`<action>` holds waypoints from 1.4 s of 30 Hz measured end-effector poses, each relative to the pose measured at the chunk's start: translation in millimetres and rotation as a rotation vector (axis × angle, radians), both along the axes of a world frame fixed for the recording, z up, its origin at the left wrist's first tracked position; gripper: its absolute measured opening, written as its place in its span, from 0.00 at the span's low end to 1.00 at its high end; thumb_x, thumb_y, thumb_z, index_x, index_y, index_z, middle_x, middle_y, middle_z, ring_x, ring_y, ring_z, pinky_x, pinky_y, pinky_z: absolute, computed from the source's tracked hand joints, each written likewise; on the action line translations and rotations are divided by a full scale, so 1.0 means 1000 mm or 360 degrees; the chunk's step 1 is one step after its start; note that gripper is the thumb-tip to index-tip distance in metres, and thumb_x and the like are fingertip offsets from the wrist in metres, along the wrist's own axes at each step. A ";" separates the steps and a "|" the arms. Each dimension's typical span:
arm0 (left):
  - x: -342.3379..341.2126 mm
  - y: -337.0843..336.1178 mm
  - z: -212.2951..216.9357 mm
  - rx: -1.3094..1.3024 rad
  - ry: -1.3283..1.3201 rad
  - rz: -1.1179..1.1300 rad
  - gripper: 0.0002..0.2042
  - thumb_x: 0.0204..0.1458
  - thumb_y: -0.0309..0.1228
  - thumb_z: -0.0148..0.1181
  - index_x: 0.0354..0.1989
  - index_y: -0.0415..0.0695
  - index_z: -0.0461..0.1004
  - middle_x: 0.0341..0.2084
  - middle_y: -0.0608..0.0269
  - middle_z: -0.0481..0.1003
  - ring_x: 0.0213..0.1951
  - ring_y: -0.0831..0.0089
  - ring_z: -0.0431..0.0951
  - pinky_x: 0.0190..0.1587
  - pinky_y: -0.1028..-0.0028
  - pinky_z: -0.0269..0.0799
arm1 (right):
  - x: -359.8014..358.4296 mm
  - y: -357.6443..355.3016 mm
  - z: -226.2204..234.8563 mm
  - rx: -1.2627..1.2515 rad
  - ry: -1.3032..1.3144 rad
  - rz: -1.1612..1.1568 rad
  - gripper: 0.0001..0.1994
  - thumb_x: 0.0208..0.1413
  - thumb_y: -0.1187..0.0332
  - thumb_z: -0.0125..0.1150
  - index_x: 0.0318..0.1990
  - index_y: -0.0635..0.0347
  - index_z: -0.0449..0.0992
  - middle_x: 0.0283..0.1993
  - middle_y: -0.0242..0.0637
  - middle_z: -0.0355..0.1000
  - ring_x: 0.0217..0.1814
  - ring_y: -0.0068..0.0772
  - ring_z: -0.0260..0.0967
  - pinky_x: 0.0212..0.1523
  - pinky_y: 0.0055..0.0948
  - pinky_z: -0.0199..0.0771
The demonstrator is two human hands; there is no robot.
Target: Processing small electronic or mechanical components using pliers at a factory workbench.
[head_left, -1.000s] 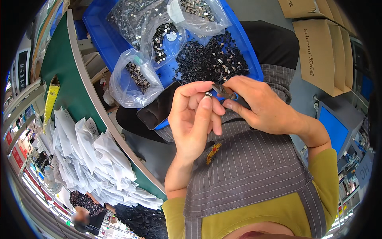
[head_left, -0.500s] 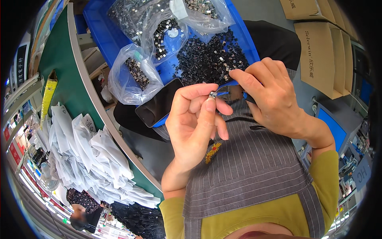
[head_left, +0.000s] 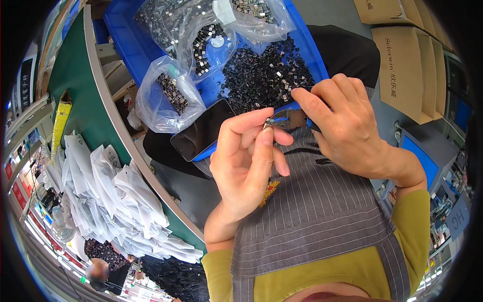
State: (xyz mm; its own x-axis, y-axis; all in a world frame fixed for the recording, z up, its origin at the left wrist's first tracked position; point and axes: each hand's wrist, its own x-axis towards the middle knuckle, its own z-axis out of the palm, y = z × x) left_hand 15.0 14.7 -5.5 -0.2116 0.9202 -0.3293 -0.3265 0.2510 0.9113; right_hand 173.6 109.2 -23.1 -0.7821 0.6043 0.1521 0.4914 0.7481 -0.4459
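My left hand (head_left: 244, 163) is raised over my lap. Its thumb and forefinger pinch a tiny metallic part (head_left: 268, 122), and the other fingers curl loosely below. My right hand (head_left: 347, 123) is closed on a slim tool (head_left: 284, 121) with thin arms and blue bits; its exact kind is unclear. The tool's tip reaches the metallic part between my left fingertips. Just beyond both hands, a blue tray (head_left: 315, 53) holds a loose heap of small black parts (head_left: 266, 73), some with shiny metal faces.
Clear plastic bags (head_left: 151, 108) with similar small parts lie in the tray. A dark phone (head_left: 201, 132) rests at its near left corner. White pouches (head_left: 113, 194) cover part of the green table (head_left: 75, 95) at left. Cardboard boxes (head_left: 402, 75) stand at right.
The tool's tip and the metallic part have shifted slightly between my left fingertips. My left forefinger has moved a little; both hands otherwise stay in place.
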 end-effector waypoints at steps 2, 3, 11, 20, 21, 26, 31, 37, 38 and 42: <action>0.000 -0.001 0.000 -0.0006 0.0012 -0.0001 0.12 0.59 0.18 0.43 0.51 0.33 0.62 0.31 0.52 0.75 0.20 0.80 0.72 0.23 0.84 0.67 | 0.000 0.000 0.000 -0.0004 -0.0009 -0.0003 0.26 0.27 0.80 0.63 0.44 0.62 0.71 0.31 0.35 0.63 0.34 0.38 0.60 0.36 0.35 0.58; 0.000 -0.001 0.000 -0.0012 0.0024 -0.0001 0.12 0.59 0.18 0.43 0.51 0.33 0.62 0.31 0.51 0.75 0.20 0.80 0.73 0.23 0.85 0.67 | -0.001 -0.001 -0.001 0.0000 0.0002 0.0000 0.26 0.27 0.79 0.63 0.43 0.62 0.71 0.31 0.35 0.62 0.33 0.37 0.60 0.36 0.34 0.58; 0.007 0.000 -0.003 0.0015 0.0239 0.0100 0.10 0.60 0.23 0.46 0.47 0.35 0.65 0.26 0.53 0.76 0.15 0.80 0.72 0.15 0.88 0.59 | -0.004 -0.004 -0.006 0.0007 0.0020 -0.0019 0.08 0.39 0.75 0.56 0.30 0.58 0.68 0.25 0.33 0.58 0.29 0.33 0.58 0.31 0.31 0.56; 0.009 -0.001 0.001 0.0040 0.0264 0.0126 0.09 0.60 0.24 0.46 0.46 0.35 0.65 0.24 0.55 0.76 0.15 0.80 0.72 0.16 0.87 0.61 | -0.001 -0.009 -0.001 -0.0491 0.0026 0.0084 0.11 0.37 0.79 0.57 0.31 0.60 0.66 0.26 0.38 0.62 0.31 0.39 0.63 0.30 0.34 0.61; 0.009 0.000 0.001 0.0023 0.0243 0.0136 0.09 0.60 0.24 0.46 0.46 0.34 0.66 0.24 0.55 0.75 0.15 0.80 0.72 0.16 0.87 0.61 | -0.001 -0.010 0.000 -0.0652 0.0072 0.0099 0.12 0.38 0.79 0.57 0.32 0.60 0.66 0.27 0.39 0.63 0.31 0.40 0.64 0.30 0.34 0.62; 0.006 0.001 0.004 -0.0069 0.0092 0.0148 0.09 0.60 0.24 0.46 0.45 0.34 0.67 0.24 0.55 0.75 0.14 0.79 0.72 0.16 0.87 0.61 | 0.000 -0.005 0.006 -0.0858 0.0117 0.0142 0.14 0.38 0.79 0.60 0.36 0.61 0.67 0.29 0.39 0.65 0.34 0.40 0.65 0.32 0.35 0.62; 0.001 -0.002 0.003 -0.0090 -0.0051 0.0028 0.11 0.59 0.20 0.44 0.50 0.35 0.62 0.28 0.55 0.75 0.20 0.80 0.74 0.22 0.85 0.65 | -0.003 -0.007 0.004 -0.0288 -0.0062 0.0014 0.19 0.34 0.78 0.64 0.38 0.61 0.68 0.32 0.36 0.64 0.36 0.40 0.63 0.36 0.34 0.61; 0.002 -0.003 -0.001 -0.0041 0.0040 0.0033 0.12 0.59 0.19 0.44 0.51 0.34 0.62 0.29 0.54 0.75 0.20 0.79 0.74 0.21 0.85 0.66 | -0.002 -0.006 0.001 -0.0243 -0.0103 0.0040 0.19 0.30 0.79 0.64 0.36 0.61 0.69 0.29 0.37 0.62 0.33 0.40 0.61 0.33 0.35 0.59; 0.001 -0.003 -0.002 -0.0034 0.0092 -0.0005 0.12 0.59 0.18 0.44 0.51 0.33 0.62 0.29 0.53 0.75 0.20 0.79 0.75 0.22 0.84 0.67 | -0.002 -0.007 -0.001 -0.0244 -0.0103 0.0038 0.19 0.30 0.79 0.64 0.36 0.61 0.69 0.29 0.37 0.62 0.33 0.40 0.61 0.33 0.35 0.59; 0.002 -0.004 -0.003 0.0021 0.0141 -0.0016 0.12 0.58 0.17 0.44 0.51 0.33 0.62 0.29 0.52 0.75 0.22 0.78 0.75 0.24 0.83 0.69 | -0.004 -0.009 -0.004 -0.0187 -0.0013 0.0012 0.09 0.37 0.77 0.57 0.29 0.58 0.66 0.25 0.34 0.60 0.29 0.35 0.60 0.29 0.31 0.58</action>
State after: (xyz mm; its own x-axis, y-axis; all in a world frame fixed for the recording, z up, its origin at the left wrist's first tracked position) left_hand 16.9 10.3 -8.9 -0.2300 0.9266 -0.2974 -0.2420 0.2416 0.9397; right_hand 169.3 100.5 -27.5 -0.7876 0.6117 0.0739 0.4901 0.6947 -0.5266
